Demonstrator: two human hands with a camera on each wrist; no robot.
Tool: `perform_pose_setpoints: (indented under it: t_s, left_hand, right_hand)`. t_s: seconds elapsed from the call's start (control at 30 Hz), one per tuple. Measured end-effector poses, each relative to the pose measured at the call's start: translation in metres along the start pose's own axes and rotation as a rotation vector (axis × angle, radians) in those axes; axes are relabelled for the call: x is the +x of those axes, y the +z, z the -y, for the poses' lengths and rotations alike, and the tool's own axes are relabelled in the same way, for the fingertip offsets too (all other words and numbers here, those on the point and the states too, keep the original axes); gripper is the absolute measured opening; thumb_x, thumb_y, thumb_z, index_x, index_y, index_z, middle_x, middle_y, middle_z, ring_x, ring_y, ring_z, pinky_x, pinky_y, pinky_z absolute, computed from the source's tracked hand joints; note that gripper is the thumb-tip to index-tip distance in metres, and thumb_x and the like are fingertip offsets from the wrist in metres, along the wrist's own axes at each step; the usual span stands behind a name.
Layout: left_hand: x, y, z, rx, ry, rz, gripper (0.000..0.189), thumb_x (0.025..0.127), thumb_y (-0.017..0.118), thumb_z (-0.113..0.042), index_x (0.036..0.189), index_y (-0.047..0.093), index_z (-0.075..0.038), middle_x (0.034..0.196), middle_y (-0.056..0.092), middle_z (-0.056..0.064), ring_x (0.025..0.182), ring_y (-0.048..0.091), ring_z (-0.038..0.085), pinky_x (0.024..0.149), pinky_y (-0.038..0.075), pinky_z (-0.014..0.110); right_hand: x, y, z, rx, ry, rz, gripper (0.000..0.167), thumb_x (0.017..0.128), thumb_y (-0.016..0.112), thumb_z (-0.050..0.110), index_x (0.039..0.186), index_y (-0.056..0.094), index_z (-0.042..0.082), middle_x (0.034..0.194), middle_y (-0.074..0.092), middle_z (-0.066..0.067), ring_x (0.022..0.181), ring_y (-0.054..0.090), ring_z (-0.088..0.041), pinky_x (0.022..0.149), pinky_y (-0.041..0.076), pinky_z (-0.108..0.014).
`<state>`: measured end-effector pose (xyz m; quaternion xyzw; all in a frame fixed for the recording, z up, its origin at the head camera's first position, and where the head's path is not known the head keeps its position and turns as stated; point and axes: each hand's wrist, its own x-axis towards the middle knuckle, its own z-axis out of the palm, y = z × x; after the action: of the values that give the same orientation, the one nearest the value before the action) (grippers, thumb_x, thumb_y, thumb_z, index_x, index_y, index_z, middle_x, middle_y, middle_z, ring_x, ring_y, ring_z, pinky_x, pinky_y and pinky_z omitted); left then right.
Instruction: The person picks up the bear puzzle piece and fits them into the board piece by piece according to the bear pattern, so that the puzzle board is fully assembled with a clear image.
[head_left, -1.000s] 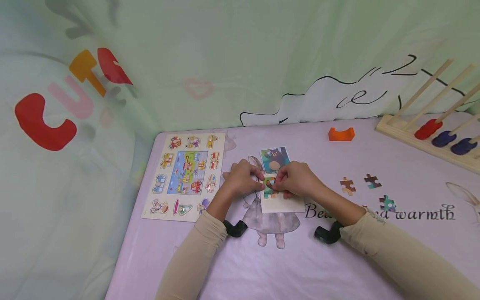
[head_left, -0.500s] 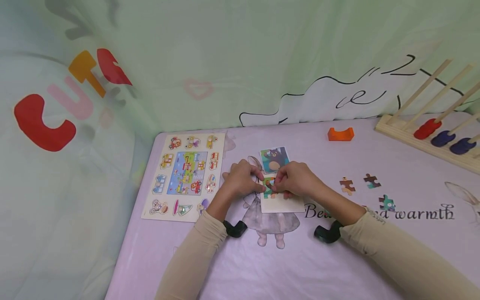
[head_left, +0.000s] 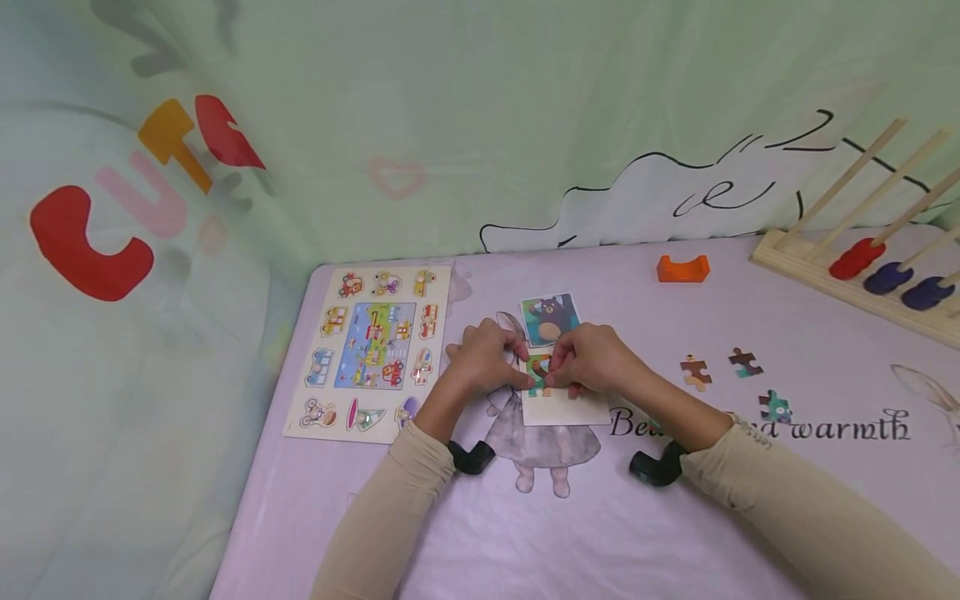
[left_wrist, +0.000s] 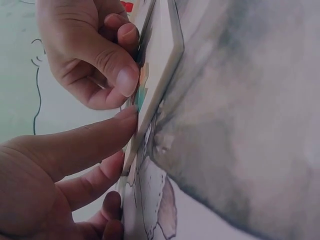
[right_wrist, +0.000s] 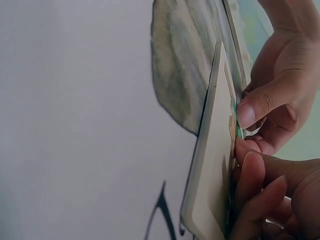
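A small pale puzzle board (head_left: 566,411) lies mid-table, with green and orange jigsaw pieces (head_left: 536,388) at its upper left. My left hand (head_left: 483,357) holds the board's left edge, its thumb on the pieces. From the other side my right hand (head_left: 594,358) pinches a brown-and-green jigsaw piece (head_left: 541,367) low over the same corner. Both hands' fingertips nearly meet there; in the right wrist view the left thumb (right_wrist: 247,115) sits close above the right fingertips. Just beyond the board lies a bear picture card (head_left: 551,320). My fingers hide part of the pieces.
Several loose jigsaw pieces (head_left: 696,372) lie to the right. A vehicle peg puzzle (head_left: 375,346) is at left. An orange block (head_left: 682,268) sits at the back, and a wooden bead stand (head_left: 825,271) fills the far right corner. Curtains rise behind the table.
Both hands stay over the board's upper left corner. The right fingertips and the piece between them shift only slightly; the board, card and loose pieces stay put.
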<state>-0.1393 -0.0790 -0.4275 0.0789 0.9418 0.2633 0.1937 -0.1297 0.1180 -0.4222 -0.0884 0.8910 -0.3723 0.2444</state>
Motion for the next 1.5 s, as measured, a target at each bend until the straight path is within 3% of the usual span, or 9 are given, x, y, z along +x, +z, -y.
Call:
perform_pose_setpoints:
  t_s: [0.53, 1.5]
  left_hand:
    - [-0.0014, 0.0019, 0.0014, 0.060, 0.015, -0.002, 0.033, 0.067, 0.094, -0.040, 0.084, 0.068, -0.029, 0.120, 0.053, 0.002, 0.111, 0.046, 0.029, 0.089, 0.034, 0.056]
    - [-0.0025, 0.0036, -0.0017, 0.108, 0.002, -0.005, 0.034, 0.069, 0.093, -0.041, 0.087, 0.067, -0.030, 0.121, 0.053, 0.002, 0.112, 0.046, 0.028, 0.091, 0.035, 0.056]
  right_hand:
    - [-0.0002, 0.0014, 0.0013, -0.001, 0.008, 0.009, 0.018, 0.084, 0.083, 0.013, 0.090, 0.067, 0.007, 0.069, 0.064, -0.005, 0.055, 0.065, -0.016, 0.056, 0.046, -0.026]
    - [0.0007, 0.0000, -0.0022, -0.003, 0.003, 0.030, 0.019, 0.086, 0.083, 0.017, 0.093, 0.068, 0.007, 0.073, 0.068, -0.004, 0.057, 0.066, -0.015, 0.062, 0.047, -0.028]
